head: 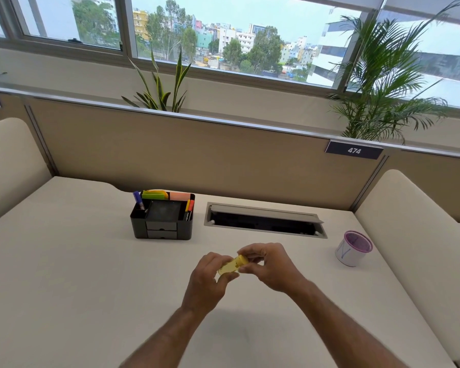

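Note:
Above the middle of the cream desk (77,274), both my hands hold one small yellow highlighter-like object (233,265). My left hand (209,277) grips its translucent lower end with curled fingers. My right hand (267,264) pinches the opaque yellow upper end, which looks like a cap. Most of the object is hidden between my fingers. Both hands are raised slightly off the desk.
A black desk organiser (162,216) with markers and sticky notes stands behind my hands. Right of it lies an open grey cable tray (264,220). A purple mesh cup (353,248) wrapped in paper stands at the right. Partition walls enclose the desk.

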`<state>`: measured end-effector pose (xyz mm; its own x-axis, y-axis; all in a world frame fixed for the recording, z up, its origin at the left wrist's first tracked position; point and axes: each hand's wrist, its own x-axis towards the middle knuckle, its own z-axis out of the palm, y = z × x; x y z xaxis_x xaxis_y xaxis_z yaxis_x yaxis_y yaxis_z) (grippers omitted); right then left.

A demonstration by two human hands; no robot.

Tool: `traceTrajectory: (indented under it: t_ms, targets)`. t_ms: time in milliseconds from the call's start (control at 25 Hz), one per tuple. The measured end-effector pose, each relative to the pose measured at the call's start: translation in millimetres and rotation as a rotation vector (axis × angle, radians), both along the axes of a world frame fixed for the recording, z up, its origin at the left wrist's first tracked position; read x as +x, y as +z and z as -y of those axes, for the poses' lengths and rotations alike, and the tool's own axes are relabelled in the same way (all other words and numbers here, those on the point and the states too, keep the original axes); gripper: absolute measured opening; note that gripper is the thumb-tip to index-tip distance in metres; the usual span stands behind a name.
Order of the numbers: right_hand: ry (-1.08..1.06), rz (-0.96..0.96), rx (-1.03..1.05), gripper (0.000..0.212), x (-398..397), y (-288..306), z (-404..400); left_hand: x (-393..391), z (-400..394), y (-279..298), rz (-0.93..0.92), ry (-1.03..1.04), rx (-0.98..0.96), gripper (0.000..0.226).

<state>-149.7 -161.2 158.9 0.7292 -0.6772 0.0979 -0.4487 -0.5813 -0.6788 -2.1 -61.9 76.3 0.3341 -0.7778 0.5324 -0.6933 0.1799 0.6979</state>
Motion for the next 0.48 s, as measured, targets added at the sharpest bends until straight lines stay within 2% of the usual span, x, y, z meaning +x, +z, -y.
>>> traceTrajectory:
  t_ms: [320,480]
  targets:
    - [0.009,-0.026,0.012,0.033,11,-5,0,11,0,-7,0.001,0.008,0.025,0.032]
    - [0.013,-0.037,0.005,0.033,28,-10,1,28,-3,-15,0.022,0.047,0.11,0.044]
